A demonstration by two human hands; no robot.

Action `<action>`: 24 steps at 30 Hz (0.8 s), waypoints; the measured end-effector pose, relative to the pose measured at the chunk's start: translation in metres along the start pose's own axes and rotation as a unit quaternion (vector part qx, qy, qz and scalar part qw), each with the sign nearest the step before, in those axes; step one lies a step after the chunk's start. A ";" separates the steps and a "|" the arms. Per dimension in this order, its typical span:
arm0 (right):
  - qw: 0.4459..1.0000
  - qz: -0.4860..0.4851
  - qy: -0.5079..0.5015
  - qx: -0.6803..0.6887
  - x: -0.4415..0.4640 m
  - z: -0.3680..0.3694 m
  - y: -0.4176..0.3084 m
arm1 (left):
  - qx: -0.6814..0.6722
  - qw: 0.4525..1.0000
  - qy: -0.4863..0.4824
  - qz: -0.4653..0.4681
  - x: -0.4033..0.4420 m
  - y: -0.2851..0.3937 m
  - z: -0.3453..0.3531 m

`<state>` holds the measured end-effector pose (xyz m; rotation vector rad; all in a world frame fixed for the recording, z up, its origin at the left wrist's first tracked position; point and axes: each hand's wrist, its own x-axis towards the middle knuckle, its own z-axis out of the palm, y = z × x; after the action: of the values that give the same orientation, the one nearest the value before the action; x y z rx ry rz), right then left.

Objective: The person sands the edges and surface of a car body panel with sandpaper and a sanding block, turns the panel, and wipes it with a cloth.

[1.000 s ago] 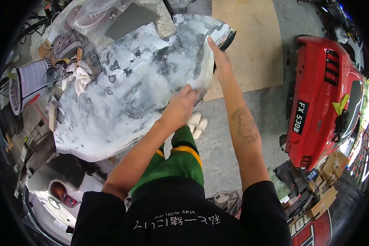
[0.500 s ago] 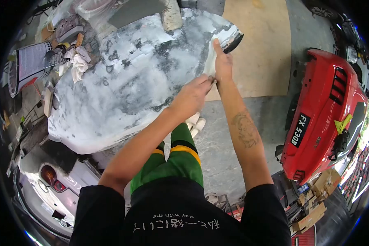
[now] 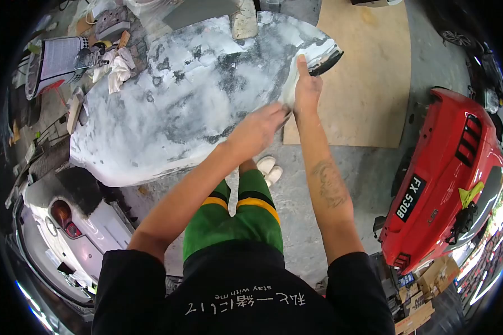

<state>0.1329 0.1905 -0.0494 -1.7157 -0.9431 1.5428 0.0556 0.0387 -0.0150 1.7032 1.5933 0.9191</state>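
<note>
A large car body panel point(image 3: 190, 100), patchy white and grey with a rough, dusty look, lies across the upper middle of the view. At its right end my right hand point(image 3: 307, 92) is closed over the edge, thumb stretched along the top and the other fingers out of sight. My left hand point(image 3: 257, 129) is beside the right wrist, at the panel's near edge, with its fingers pressed together. A small dark flat piece point(image 3: 286, 114) shows at its fingertips, too blurred to name. Beyond my right hand the panel ends in a glossy black tip point(image 3: 327, 64).
A tan board point(image 3: 369, 84) lies on the grey floor to the right, with a red car point(image 3: 441, 184) beyond it. White cloths point(image 3: 119, 70) and tools lie by the panel's left end. A white car part with a tail light point(image 3: 64, 215) stands at lower left.
The view has turned a little: things at left sit higher and the red car sits lower and farther right. My right hand keeps its hold, and my left hand stays near its wrist.
</note>
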 end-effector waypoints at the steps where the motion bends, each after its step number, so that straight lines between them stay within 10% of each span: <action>1: 1.000 0.014 -0.006 -0.003 -0.001 -0.001 -0.004 | -0.011 1.000 0.001 -0.011 0.009 0.001 0.002; 4: 0.998 -0.054 -0.005 0.007 0.016 -0.002 0.018 | 0.126 0.988 0.015 0.092 -0.018 -0.001 0.003; 7: 0.999 -0.042 0.003 -0.011 0.003 0.000 0.002 | 0.049 0.998 -0.026 -0.030 -0.012 -0.004 0.009; 16: 1.000 -0.012 0.011 -0.027 -0.011 -0.001 -0.006 | -0.012 1.000 -0.002 0.003 0.007 0.004 0.001; 24: 0.970 0.080 -0.055 0.223 0.042 -0.010 0.003 | 0.061 0.998 0.011 -0.003 0.000 0.001 0.006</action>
<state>0.1452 0.2238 -0.0737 -1.4196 -0.4641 1.8071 0.0610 0.0388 -0.0179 1.7752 1.6993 0.8549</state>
